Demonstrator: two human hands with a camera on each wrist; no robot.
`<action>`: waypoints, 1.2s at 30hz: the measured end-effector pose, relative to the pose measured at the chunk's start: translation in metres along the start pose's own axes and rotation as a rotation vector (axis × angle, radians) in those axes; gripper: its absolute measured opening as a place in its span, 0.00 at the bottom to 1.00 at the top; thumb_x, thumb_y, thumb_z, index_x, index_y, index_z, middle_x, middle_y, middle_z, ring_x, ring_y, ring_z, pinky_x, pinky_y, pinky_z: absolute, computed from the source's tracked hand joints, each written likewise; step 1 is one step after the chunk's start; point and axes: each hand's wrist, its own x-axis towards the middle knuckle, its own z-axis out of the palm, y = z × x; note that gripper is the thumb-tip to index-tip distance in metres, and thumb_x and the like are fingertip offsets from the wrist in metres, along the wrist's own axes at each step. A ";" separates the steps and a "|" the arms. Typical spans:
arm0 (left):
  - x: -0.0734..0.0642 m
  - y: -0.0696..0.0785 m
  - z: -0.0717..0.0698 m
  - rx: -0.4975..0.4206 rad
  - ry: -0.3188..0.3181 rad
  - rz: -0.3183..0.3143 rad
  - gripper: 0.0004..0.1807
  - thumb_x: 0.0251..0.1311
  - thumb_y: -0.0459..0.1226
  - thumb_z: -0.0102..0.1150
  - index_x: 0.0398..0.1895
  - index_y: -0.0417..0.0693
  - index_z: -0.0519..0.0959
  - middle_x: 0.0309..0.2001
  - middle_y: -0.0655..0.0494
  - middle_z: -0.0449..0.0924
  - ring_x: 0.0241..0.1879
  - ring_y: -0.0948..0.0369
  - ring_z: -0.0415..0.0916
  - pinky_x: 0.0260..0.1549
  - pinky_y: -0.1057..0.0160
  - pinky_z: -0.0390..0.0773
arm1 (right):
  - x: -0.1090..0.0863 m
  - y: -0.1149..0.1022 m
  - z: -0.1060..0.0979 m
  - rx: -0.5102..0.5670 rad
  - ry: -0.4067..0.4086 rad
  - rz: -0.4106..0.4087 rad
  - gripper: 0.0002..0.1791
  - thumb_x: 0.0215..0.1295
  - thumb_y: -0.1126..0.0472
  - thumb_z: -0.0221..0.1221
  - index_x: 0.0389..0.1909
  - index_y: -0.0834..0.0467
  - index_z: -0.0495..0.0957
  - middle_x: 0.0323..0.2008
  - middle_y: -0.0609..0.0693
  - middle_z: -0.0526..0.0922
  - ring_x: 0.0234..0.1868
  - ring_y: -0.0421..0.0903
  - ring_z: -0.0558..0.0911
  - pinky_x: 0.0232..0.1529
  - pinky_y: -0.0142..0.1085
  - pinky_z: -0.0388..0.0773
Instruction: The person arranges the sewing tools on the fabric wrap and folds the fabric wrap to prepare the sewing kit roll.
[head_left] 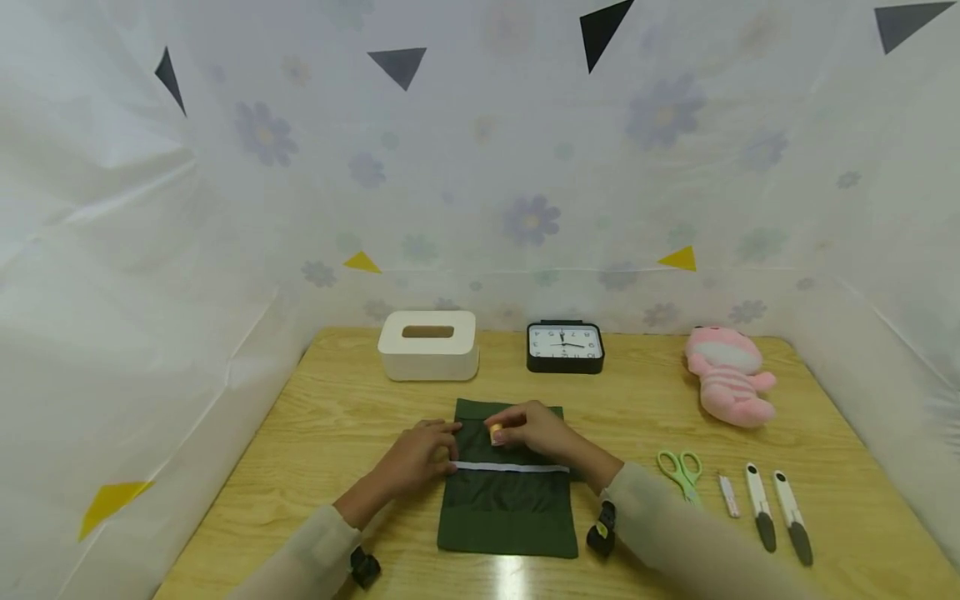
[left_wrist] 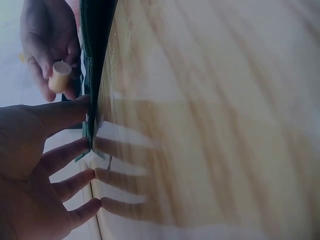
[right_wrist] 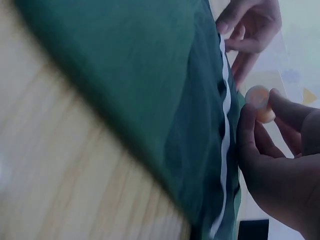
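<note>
A dark green cloth piece (head_left: 506, 531) lies flat on the wooden table, crossed by a white strip (head_left: 513, 467). Over its upper half, my right hand (head_left: 538, 429) pinches a small pale-orange cylinder (head_left: 495, 431) between thumb and fingers. The cylinder (right_wrist: 258, 97) shows a round, lighter end in the right wrist view; its exact kind is unclear. With fairly straight fingers, my left hand (head_left: 416, 456) touches the cloth's left edge. In the left wrist view, the fingertips of the left hand (left_wrist: 40, 165) rest along the edge and the tabletop.
At the back stand a white tissue box (head_left: 429, 350) and a black-framed clock (head_left: 565, 346). A pink plush toy (head_left: 727, 379) lies back right. On the right are green scissors (head_left: 681, 475), a small pinkish-white item (head_left: 728, 496) and two white-and-grey-handled tools (head_left: 761, 507).
</note>
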 end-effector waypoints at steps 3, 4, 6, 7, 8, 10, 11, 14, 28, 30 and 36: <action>0.000 0.000 0.000 -0.028 0.007 -0.002 0.04 0.64 0.39 0.71 0.32 0.57 0.85 0.71 0.47 0.73 0.71 0.37 0.65 0.58 0.24 0.65 | 0.006 -0.004 0.010 0.036 0.011 0.009 0.18 0.71 0.63 0.65 0.58 0.68 0.82 0.52 0.63 0.86 0.45 0.49 0.88 0.46 0.41 0.86; 0.000 -0.001 0.000 -0.038 0.013 0.003 0.04 0.63 0.39 0.71 0.32 0.57 0.86 0.70 0.46 0.74 0.71 0.37 0.65 0.59 0.25 0.65 | 0.008 -0.005 0.013 0.027 0.019 0.009 0.18 0.71 0.63 0.65 0.57 0.68 0.83 0.52 0.62 0.86 0.44 0.49 0.89 0.46 0.41 0.86; -0.001 -0.002 0.000 -0.068 0.024 0.007 0.03 0.63 0.39 0.72 0.32 0.56 0.86 0.70 0.47 0.74 0.71 0.37 0.65 0.61 0.27 0.65 | 0.012 -0.008 0.020 0.010 0.034 0.004 0.17 0.72 0.63 0.64 0.56 0.67 0.83 0.52 0.62 0.87 0.44 0.50 0.89 0.45 0.42 0.86; -0.001 -0.003 0.000 -0.082 0.030 0.010 0.03 0.63 0.39 0.72 0.33 0.55 0.86 0.70 0.47 0.74 0.71 0.37 0.65 0.62 0.28 0.65 | 0.014 -0.009 0.023 0.003 0.044 0.001 0.16 0.72 0.62 0.64 0.56 0.67 0.84 0.51 0.62 0.87 0.43 0.51 0.89 0.45 0.42 0.86; -0.001 -0.003 0.000 -0.093 0.036 0.013 0.02 0.63 0.39 0.72 0.33 0.54 0.87 0.70 0.47 0.75 0.71 0.37 0.65 0.62 0.28 0.65 | 0.016 -0.009 0.027 -0.006 0.055 -0.002 0.16 0.72 0.62 0.65 0.55 0.67 0.84 0.51 0.61 0.87 0.43 0.51 0.89 0.44 0.42 0.86; -0.002 -0.003 0.000 -0.127 0.044 0.013 0.02 0.63 0.39 0.72 0.33 0.53 0.87 0.69 0.48 0.75 0.72 0.37 0.64 0.64 0.29 0.64 | 0.020 -0.010 0.033 -0.022 0.073 -0.009 0.15 0.71 0.62 0.65 0.54 0.66 0.85 0.50 0.61 0.87 0.42 0.51 0.89 0.44 0.42 0.86; -0.002 -0.003 0.000 -0.143 0.046 0.008 0.02 0.63 0.38 0.72 0.33 0.53 0.87 0.69 0.48 0.75 0.72 0.37 0.64 0.64 0.29 0.63 | 0.022 -0.010 0.036 -0.035 0.084 -0.010 0.15 0.71 0.62 0.65 0.54 0.65 0.85 0.49 0.60 0.88 0.42 0.50 0.89 0.43 0.42 0.86; -0.002 -0.002 -0.001 -0.182 0.049 -0.003 0.02 0.62 0.36 0.71 0.32 0.51 0.87 0.69 0.46 0.75 0.72 0.36 0.62 0.64 0.27 0.61 | 0.024 -0.012 0.044 -0.095 0.130 -0.013 0.13 0.69 0.62 0.67 0.51 0.63 0.86 0.45 0.56 0.89 0.40 0.47 0.87 0.42 0.40 0.85; -0.002 -0.001 -0.002 -0.252 0.059 -0.020 0.03 0.63 0.37 0.70 0.32 0.48 0.87 0.68 0.42 0.76 0.72 0.35 0.62 0.64 0.24 0.58 | 0.023 -0.012 0.051 -0.180 0.167 -0.003 0.07 0.68 0.60 0.69 0.42 0.57 0.88 0.40 0.48 0.88 0.43 0.43 0.84 0.50 0.46 0.79; -0.002 -0.001 -0.002 -0.260 0.058 -0.019 0.04 0.63 0.37 0.70 0.33 0.47 0.86 0.68 0.41 0.75 0.72 0.35 0.62 0.64 0.24 0.58 | 0.024 -0.012 0.050 -0.193 0.164 -0.004 0.06 0.68 0.60 0.69 0.41 0.57 0.88 0.39 0.47 0.88 0.42 0.43 0.84 0.49 0.46 0.80; -0.001 0.000 -0.002 -0.272 0.073 0.000 0.04 0.64 0.37 0.69 0.33 0.46 0.86 0.66 0.39 0.76 0.71 0.33 0.63 0.64 0.25 0.59 | 0.024 -0.011 0.052 -0.232 0.161 -0.021 0.05 0.67 0.58 0.69 0.38 0.54 0.89 0.35 0.44 0.88 0.37 0.40 0.83 0.45 0.43 0.80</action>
